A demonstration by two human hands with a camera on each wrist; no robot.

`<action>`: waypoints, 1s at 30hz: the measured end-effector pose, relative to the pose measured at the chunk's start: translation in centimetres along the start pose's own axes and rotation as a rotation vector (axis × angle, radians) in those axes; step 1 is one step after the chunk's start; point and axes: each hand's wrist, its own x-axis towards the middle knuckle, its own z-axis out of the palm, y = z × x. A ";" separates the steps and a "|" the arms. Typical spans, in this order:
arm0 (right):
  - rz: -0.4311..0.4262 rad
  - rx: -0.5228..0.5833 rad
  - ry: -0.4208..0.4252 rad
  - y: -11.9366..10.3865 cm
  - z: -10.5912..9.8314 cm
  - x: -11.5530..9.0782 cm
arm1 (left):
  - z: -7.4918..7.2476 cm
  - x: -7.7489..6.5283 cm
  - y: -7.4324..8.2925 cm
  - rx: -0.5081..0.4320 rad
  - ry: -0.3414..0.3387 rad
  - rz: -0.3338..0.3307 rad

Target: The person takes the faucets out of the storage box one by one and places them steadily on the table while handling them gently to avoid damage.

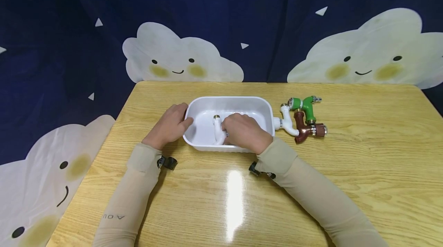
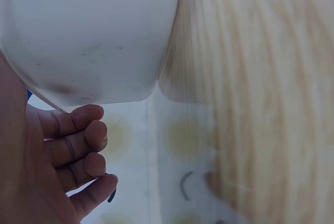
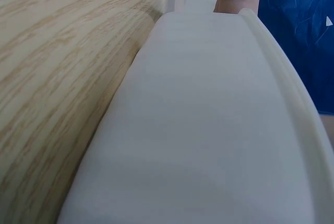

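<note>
A white plastic tub (image 1: 232, 102) stands on the wooden table in the head view. At its left end my left hand (image 1: 171, 124) holds the rim, thumb over the edge and fingers outside. The left wrist view shows this hand's fingers (image 2: 96, 135) bent beside the tub's outer wall (image 2: 99, 31). Inside the tub lies a white tap (image 1: 218, 128) with a brass-coloured threaded end. My right hand (image 1: 245, 131) reaches in and grips the tap's right side, covering that part. Only the tub's long side (image 3: 198, 114) fills the right wrist view, the right hand itself being hidden.
Right of the tub, three taps lie close together on the table (image 1: 373, 154): a white one (image 1: 286, 118) by the tub's wall, a green one (image 1: 307, 108) and a maroon one (image 1: 302, 126). A dark blue cloud-print curtain (image 1: 266, 16) hangs behind.
</note>
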 end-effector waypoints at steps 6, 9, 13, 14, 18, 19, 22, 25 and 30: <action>-0.007 -0.025 -0.005 0.2 -0.1 0.0 | 0.0 0.0 0.0 0.006 0.007 0.008; -0.010 -0.029 -0.002 0.3 -0.1 0.0 | 0.0 0.0 0.0 0.007 0.007 0.005; -0.006 -0.025 0.004 0.3 -0.1 0.0 | 0.1 0.0 -0.1 0.009 0.005 -0.004; -0.003 -0.022 0.004 0.4 -0.1 0.0 | 0.1 0.0 -0.1 0.008 0.004 -0.006; 0.009 -0.013 -0.001 0.4 -0.1 0.0 | 0.1 0.0 -0.1 0.006 0.003 -0.010; 0.010 -0.013 -0.003 0.4 -0.1 0.0 | 0.1 0.0 -0.1 0.006 0.003 -0.011; 0.010 -0.013 -0.007 0.4 -0.1 0.0 | 0.1 0.0 -0.1 0.006 0.003 -0.010; 0.008 -0.017 -0.008 0.4 -0.1 -0.1 | 0.1 0.0 -0.1 0.006 0.003 -0.008; 0.005 -0.023 -0.006 0.5 -0.1 -0.1 | 0.1 0.0 -0.1 -0.001 0.003 -0.003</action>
